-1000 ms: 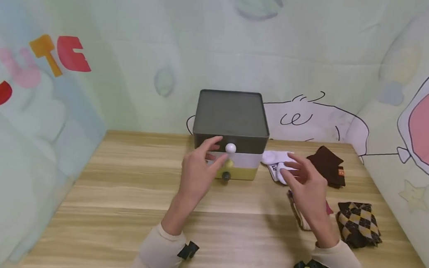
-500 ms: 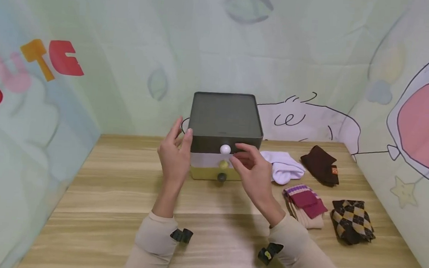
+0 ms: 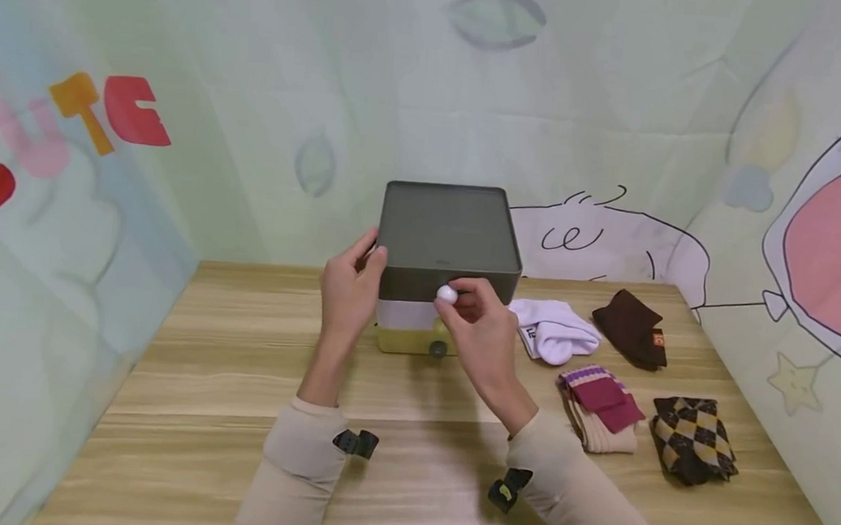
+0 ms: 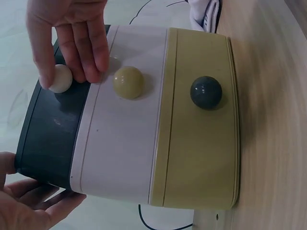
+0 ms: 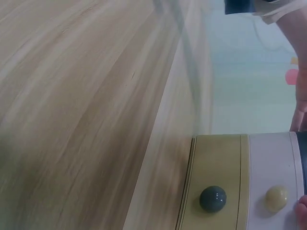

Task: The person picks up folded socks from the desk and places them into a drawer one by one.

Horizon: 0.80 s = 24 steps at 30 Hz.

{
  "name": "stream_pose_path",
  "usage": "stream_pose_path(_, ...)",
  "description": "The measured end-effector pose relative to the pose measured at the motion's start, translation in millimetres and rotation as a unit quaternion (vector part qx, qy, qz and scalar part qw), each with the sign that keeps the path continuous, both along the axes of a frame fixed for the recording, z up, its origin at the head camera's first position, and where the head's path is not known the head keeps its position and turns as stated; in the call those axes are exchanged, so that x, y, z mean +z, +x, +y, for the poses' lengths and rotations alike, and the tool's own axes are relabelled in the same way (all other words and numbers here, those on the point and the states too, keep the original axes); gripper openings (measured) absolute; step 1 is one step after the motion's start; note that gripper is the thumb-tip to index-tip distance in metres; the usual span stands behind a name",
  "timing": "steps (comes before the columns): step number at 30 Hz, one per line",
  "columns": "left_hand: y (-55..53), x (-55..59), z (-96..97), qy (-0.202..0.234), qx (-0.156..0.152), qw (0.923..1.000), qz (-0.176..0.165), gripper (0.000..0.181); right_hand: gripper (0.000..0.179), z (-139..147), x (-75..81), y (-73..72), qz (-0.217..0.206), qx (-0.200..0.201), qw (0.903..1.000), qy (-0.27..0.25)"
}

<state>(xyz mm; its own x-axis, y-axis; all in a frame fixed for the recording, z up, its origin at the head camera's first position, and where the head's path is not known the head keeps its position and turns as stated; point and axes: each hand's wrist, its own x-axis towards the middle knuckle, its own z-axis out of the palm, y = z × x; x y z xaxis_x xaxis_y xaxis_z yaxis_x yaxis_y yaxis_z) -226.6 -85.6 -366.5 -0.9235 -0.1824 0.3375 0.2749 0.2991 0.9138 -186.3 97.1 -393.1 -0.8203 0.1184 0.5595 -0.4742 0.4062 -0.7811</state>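
A small three-drawer box (image 3: 452,224) stands at the back of the table, its drawers dark green, white and yellow from top to bottom. My right hand (image 3: 484,340) pinches the white knob (image 3: 447,294) of the top drawer between thumb and fingers. Against the box's left side, near the top, my left hand (image 3: 348,298) rests with its fingers extended along the wall. In the left wrist view the yellow knob (image 4: 128,82) of the middle drawer and the dark knob (image 4: 206,92) of the bottom one show. All three drawers sit closed.
Right of the box lie folded socks: a white pair (image 3: 555,329), a dark brown pair (image 3: 628,327), a maroon and cream pair (image 3: 601,409) and an argyle pair (image 3: 694,440). A printed cloth (image 3: 255,121) hangs behind the wooden table (image 3: 236,380).
My left hand has moved left from the box's front to its side. My right hand has come left from over the socks and taken hold of the white knob.
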Motion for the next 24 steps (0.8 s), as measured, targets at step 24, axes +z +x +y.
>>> stream_pose_path(24,2.7,7.9,-17.3,0.077,-0.094,0.9913,-0.049,0.042,0.017,-5.5,-1.1,73.3,-0.022,-0.044,0.9987,-0.008)
